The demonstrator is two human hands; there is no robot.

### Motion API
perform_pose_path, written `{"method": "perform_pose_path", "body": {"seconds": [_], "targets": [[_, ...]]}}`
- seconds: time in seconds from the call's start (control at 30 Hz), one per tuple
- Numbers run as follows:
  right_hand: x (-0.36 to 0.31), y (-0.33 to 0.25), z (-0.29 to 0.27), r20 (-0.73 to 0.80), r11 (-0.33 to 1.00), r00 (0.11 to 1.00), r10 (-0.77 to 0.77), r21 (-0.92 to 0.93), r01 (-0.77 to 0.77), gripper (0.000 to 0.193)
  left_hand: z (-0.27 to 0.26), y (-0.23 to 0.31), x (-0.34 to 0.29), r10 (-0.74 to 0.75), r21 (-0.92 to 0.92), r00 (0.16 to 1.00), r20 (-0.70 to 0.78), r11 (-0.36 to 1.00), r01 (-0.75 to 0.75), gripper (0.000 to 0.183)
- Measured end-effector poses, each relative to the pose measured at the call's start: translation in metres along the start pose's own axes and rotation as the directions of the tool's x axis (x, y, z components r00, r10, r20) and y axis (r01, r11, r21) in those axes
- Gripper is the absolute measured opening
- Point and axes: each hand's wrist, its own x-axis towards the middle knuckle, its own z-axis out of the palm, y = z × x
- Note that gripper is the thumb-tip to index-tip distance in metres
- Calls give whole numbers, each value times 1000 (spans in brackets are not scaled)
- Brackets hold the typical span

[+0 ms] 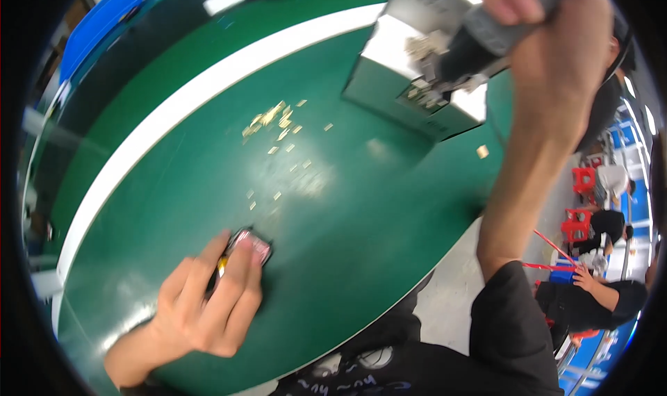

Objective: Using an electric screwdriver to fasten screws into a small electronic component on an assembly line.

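My left hand (pixel 208 302) is closed around a small dark-edged piece with a pinkish, shiny face (pixel 254 246), resting on the green table (pixel 333 236). Its fingertips lie on the piece, and a bit of yellow shows beneath them. My right hand (pixel 556 38) grips a thick grey-and-black handheld tool (pixel 479 38), whose exact kind I cannot tell. The tool's dark end reaches down to a white and grey box (pixel 389 83). Small pale scraps (pixel 425 94) sit in and around an opening in the box, beside the tool's tip.
Small cream-coloured chips (pixel 267 121) lie scattered across the table, left of the box. A curved white band (pixel 149 128) crosses the tabletop. A blue bin (pixel 97 28) stands at the far left. People sit near red stools (pixel 577 224) on the right.
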Motion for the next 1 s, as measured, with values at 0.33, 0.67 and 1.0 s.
{"method": "perform_pose_path", "body": {"seconds": [0.33,0.67,1.0], "targets": [[-28,2,48,149,877,988,50,467,-115,24,7,-16,-2,3,122,979,-203,992,22,7],[-74,8,86,428,792,902,-56,570,-221,26,16,0,-19,-22,38,981,-192,999,30,13],[-105,7,83,492,779,858,-147,593,-206,24,20,5,-22,-8,57,971,-239,998,22,10]]}}
